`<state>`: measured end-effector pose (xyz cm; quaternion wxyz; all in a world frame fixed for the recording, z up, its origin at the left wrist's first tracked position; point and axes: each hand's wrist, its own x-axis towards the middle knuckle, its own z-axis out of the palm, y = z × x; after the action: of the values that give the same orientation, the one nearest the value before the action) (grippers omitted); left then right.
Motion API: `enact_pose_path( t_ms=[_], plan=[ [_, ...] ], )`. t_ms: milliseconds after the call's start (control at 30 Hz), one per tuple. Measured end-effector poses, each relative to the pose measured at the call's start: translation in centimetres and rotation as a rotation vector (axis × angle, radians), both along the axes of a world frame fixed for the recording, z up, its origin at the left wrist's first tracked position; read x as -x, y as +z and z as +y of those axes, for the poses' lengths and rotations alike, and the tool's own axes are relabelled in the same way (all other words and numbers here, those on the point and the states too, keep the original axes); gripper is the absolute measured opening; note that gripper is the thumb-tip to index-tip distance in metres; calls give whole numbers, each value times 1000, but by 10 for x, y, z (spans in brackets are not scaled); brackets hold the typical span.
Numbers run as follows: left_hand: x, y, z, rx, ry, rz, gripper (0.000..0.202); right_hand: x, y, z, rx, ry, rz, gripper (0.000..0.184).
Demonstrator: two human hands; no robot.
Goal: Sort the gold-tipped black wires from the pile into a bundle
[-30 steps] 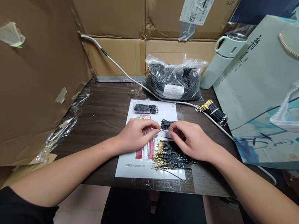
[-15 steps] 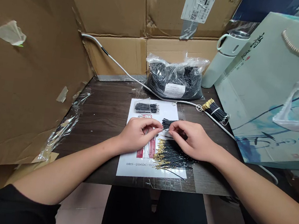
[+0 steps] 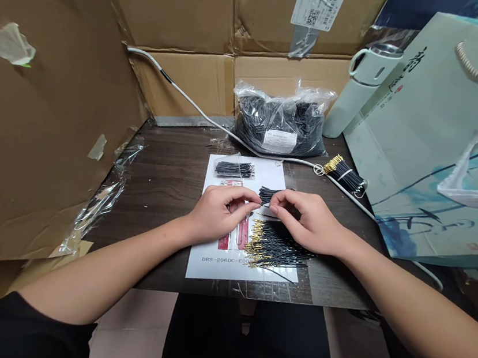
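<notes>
So both forearms come in from the bottom corners of the frame and meet just about dead center, wrists resting low on the table (image 3: pixel 164 181). Left hand (image 3: pixel 217 211) is curled with thumb and forefinger pinched together, right hand (image 3: pixel 307 222) mirrors it, and the two sets of fingertips almost touch over a small bundle of black wires (image 3: pixel 269 195) that fans out just above them. Both hands look pinched on that bundle, though the exact contact under the fingers is hard to make out. Right below the right hand sits a loose pile of gold-tipped wires (image 3: pixel 276 247), lying on a white sheet (image 3: pixel 228 268) in the middle of the frame; the printing along its lower edge reads "DRS-206DC-E0" before the pile cuts it off. Near the sheet's top is a small clear packet of wires (image 3: pixel 234 169). Further up center there's a big plastic bag of black parts (image 3: pixel 278 123) with a white label, too small to read. Upper right has a pale flask (image 3: pixel 361 89) leaning against a gift bag (image 3: pixel 435 145) with Chinese characters I can't make out, and a tied wire bundle (image 3: pixel 344 174) just beside it.
</notes>
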<state>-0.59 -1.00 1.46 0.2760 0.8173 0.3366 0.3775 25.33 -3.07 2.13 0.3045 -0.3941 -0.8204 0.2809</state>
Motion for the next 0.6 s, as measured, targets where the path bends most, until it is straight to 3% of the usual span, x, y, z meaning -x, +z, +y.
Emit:
enact_pose_path(
  t_ms=[100,367,600],
  plan=[
    [0,0,0,6,3,-8,11,-1,-2,0,-7,2,2,16],
    [-1,0,-1,102,31,-9,14,-2,-6,2,-259,27,-30,9],
    [-4,3,-2,232,19,-67,14,-3,-5,0,-330,51,-47,8]
  ],
)
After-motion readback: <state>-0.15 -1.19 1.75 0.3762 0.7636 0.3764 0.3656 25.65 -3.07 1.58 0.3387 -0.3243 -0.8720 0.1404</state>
